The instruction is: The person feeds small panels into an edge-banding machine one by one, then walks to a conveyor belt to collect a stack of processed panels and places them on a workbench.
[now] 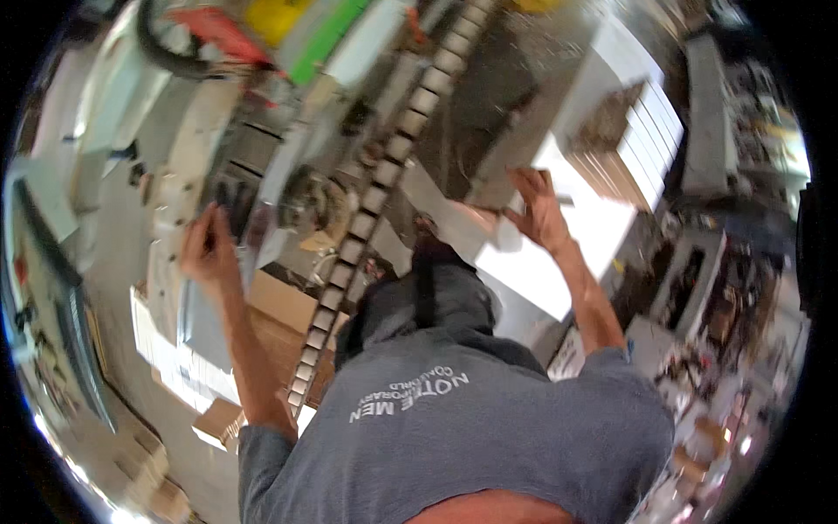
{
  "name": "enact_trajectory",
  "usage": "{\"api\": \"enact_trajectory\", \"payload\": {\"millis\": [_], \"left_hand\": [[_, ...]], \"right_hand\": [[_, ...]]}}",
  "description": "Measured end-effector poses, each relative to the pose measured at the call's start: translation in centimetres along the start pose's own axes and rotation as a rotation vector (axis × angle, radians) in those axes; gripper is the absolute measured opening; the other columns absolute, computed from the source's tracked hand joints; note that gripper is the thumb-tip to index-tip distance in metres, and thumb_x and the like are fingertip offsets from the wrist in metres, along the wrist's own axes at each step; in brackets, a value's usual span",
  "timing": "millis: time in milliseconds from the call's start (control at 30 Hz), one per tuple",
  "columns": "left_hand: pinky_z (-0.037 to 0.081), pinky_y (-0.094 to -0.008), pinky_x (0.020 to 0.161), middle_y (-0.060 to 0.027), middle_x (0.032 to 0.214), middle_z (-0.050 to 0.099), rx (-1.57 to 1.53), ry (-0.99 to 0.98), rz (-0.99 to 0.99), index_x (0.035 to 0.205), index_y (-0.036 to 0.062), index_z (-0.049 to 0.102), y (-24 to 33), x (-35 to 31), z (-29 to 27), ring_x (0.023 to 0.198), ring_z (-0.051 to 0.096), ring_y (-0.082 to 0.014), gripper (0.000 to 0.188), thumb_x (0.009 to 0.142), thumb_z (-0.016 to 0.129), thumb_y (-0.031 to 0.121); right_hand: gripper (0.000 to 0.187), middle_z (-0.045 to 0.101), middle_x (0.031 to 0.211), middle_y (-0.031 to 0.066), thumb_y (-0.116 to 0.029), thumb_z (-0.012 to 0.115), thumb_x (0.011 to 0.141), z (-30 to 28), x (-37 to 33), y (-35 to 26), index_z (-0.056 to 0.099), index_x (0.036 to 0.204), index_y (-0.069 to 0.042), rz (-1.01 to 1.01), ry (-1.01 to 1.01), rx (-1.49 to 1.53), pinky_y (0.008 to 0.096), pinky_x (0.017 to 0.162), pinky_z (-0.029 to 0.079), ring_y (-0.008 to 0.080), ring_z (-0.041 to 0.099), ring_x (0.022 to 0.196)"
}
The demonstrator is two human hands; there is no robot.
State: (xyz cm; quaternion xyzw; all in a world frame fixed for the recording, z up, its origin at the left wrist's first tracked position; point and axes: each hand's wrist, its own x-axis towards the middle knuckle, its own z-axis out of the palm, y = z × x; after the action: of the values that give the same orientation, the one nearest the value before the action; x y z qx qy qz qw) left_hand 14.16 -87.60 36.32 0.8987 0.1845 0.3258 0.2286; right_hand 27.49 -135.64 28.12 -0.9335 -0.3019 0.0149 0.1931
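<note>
My left hand (209, 247) is raised at the left over a long beige machine side (168, 218). Its fingers are drawn together in a pinch; anything between them is too blurred to make out. To the right, my right hand (539, 210) hangs over a bright white flat surface (554, 275), thumb and fingers apart with nothing held. A small whitish rounded thing (508, 234) shows just beside its thumb, too smeared to name. Between the two hands a long chain-like strip of pale blocks (381, 173) runs diagonally.
A stack of brown and white boards or boxes (624, 144) stands beyond my right hand. Cardboard (281, 301) lies beside the strip, near my left forearm. Red (223, 35) and green (327, 39) parts show at the upper left. Cluttered shelving (733, 314) lines the right.
</note>
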Motion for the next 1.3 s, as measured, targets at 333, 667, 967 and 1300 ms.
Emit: {"api": "enact_trajectory", "payload": {"millis": [333,667,967,1300], "left_hand": [[0.041,-0.0239,0.056,-0.0027,0.079,0.066,-0.246,-0.088,-0.086,0.100,0.0020,0.074,4.0,-7.8,1.9,0.065,0.051,-0.0072,0.012,0.088,0.071,0.001],[0.049,-0.0429,0.092,-0.0177,0.127,0.060,-0.266,-0.539,0.369,0.122,0.0021,0.063,12.1,-7.6,0.2,0.110,0.058,-0.0344,0.057,0.070,0.084,0.011],[0.053,-0.0420,0.082,-0.0172,0.110,0.067,0.034,-0.075,0.172,0.107,-0.0007,0.068,1.1,-6.4,-5.5,0.095,0.062,-0.0353,0.039,0.071,0.082,0.006],[0.052,-0.0417,0.078,-0.0167,0.102,0.066,0.046,0.136,0.032,0.100,0.0006,0.071,-7.3,-4.0,-2.5,0.089,0.063,-0.0343,0.024,0.078,0.078,0.009]], "right_hand": [[0.059,0.061,0.122,0.0089,-0.009,0.080,0.073,-0.5,-8.1,6.9,0.060,0.129,-0.008,0.209,-0.187,-0.235,0.0468,0.099,0.043,0.0305,0.049,0.123],[0.072,0.055,0.112,0.0136,-0.011,0.081,0.069,-2.2,2.2,-12.8,0.055,0.136,-0.005,-0.357,-0.252,-0.013,0.0430,0.094,0.041,0.0322,0.049,0.107],[0.067,0.053,0.122,0.0174,-0.003,0.072,0.077,1.3,13.4,-30.5,0.047,0.139,0.001,-0.828,0.211,0.311,0.0441,0.094,0.044,0.0354,0.049,0.117],[0.067,0.065,0.101,0.0147,-0.015,0.055,0.095,13.6,15.7,-36.3,0.023,0.146,0.015,-0.115,-0.266,1.332,0.0302,0.059,0.057,0.0184,0.066,0.073]]}}
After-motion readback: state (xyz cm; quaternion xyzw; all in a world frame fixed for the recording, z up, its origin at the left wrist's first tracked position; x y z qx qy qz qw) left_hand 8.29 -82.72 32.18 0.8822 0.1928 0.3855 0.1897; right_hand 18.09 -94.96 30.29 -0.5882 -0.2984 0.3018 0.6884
